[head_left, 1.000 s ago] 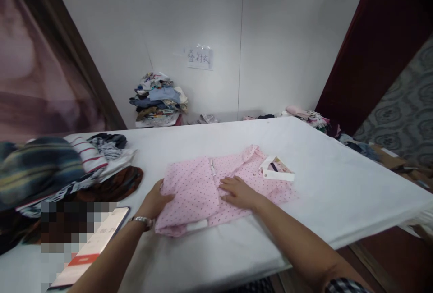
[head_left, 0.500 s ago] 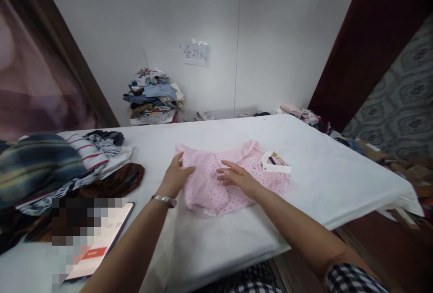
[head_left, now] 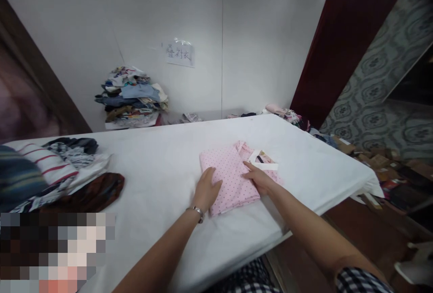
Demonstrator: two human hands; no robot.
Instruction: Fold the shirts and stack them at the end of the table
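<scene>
A pink dotted shirt (head_left: pixel 227 178) lies folded into a compact shape on the white-covered table. Its white collar (head_left: pixel 267 165) points to the right, with a pink frilled part showing above it. My left hand (head_left: pixel 207 189) rests at the shirt's left edge, thumb apart from the fingers, wearing a metal band on the wrist. On the right side of the folded body, near the collar, my right hand (head_left: pixel 260 178) touches the cloth with its fingers spread. Neither hand grips the fabric.
Loose clothes, among them a striped garment (head_left: pixel 47 162) and a brown one (head_left: pixel 101 191), lie at the table's left. A tall stack of folded clothes (head_left: pixel 131 99) stands by the wall under a paper sign (head_left: pixel 180 53). More clothes (head_left: pixel 284 113) sit beyond the back right edge.
The shirt's left part has been folded over toward the right, leaving it narrower and flatter. My left hand has come down beside it, and my right hand now touches near the collar. The view has turned right.
</scene>
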